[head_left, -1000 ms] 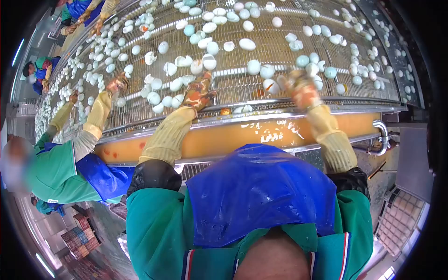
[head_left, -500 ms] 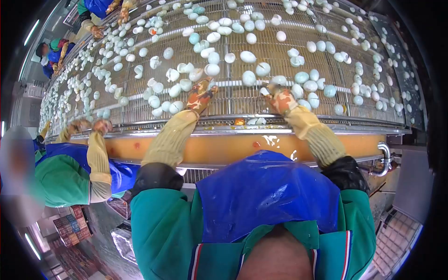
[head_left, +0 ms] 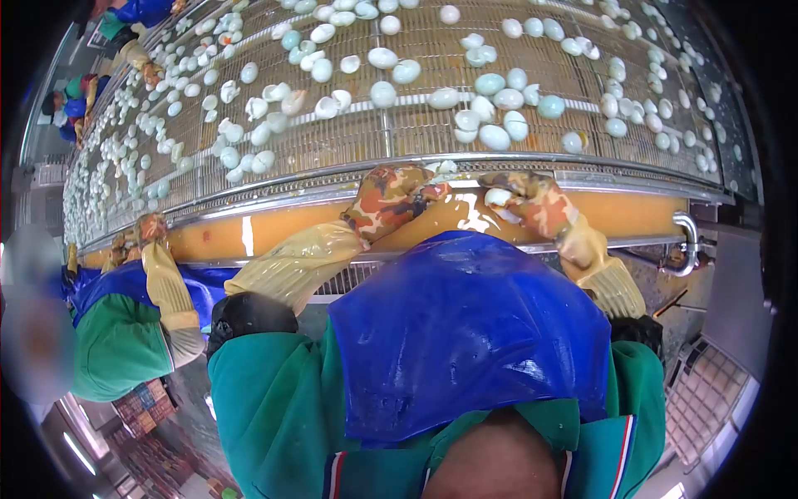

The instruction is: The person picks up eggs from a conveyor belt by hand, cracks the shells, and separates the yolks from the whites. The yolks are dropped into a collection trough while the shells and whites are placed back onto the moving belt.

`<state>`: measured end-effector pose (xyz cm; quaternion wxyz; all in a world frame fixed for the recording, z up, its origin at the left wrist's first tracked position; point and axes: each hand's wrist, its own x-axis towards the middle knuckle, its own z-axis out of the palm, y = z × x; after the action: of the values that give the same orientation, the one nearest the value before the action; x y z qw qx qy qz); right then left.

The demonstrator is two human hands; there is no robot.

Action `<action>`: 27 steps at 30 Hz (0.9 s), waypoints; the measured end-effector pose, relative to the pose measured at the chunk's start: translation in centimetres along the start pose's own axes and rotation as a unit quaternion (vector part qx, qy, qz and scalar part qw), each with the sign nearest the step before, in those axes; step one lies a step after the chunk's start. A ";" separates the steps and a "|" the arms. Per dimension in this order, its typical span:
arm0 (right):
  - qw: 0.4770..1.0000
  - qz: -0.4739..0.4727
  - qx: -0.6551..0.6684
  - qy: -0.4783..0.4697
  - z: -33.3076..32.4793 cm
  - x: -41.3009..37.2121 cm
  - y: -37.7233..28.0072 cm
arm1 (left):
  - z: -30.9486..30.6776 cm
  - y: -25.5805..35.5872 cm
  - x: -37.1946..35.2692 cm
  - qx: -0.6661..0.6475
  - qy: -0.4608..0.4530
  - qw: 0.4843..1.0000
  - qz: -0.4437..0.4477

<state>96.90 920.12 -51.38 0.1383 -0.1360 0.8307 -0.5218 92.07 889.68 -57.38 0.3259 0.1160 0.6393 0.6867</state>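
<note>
Both my hands wear camouflage-patterned gloves with long cream cuffs and are over the orange-brown trough point(head_left: 312, 218) in front of me. My right hand point(head_left: 536, 208) is closed around a whitish egg point(head_left: 499, 198), which shows at its fingertips. To its left, my left hand point(head_left: 391, 204) has its fingers curled and the tips turned toward the right hand; what they hold, if anything, is hidden. Broken white shell point(head_left: 442, 168) lies on the metal rail point(head_left: 274, 193) just beyond the left fingers. Past the rail, pale eggs point(head_left: 495, 137), some cracked, are scattered over the wire mesh conveyor point(head_left: 332, 145).
Left of me a co-worker in a green sleeve point(head_left: 116, 345) and gloves works at the same rail. More people stand along the far left side point(head_left: 133, 46). A bent metal pipe point(head_left: 688, 241) is at the trough's right end. A white caged container point(head_left: 706, 391) stands lower right.
Both hands have drawn back from the mesh to over the trough and come closer together. The right hand now holds an egg. The view has shifted, and the eggs appear higher in it.
</note>
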 end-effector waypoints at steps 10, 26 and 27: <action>0.963 0.267 -0.011 -0.046 -5.1 -2.9 1.3 | 7.4 8.9 0.6 0.280 -0.068 0.950 -0.124; 0.947 0.021 -0.311 0.083 -13.5 -6.0 7.4 | 14.7 8.5 5.1 0.233 -0.029 0.965 -0.116; 0.872 -0.020 -0.473 0.126 -14.9 -5.3 7.1 | 14.4 7.6 6.2 0.147 -0.036 0.986 -0.068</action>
<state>95.68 937.44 -51.12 -0.0589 -0.1353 0.9857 -0.0815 93.34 905.15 -49.54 0.3741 0.1432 0.7276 0.5569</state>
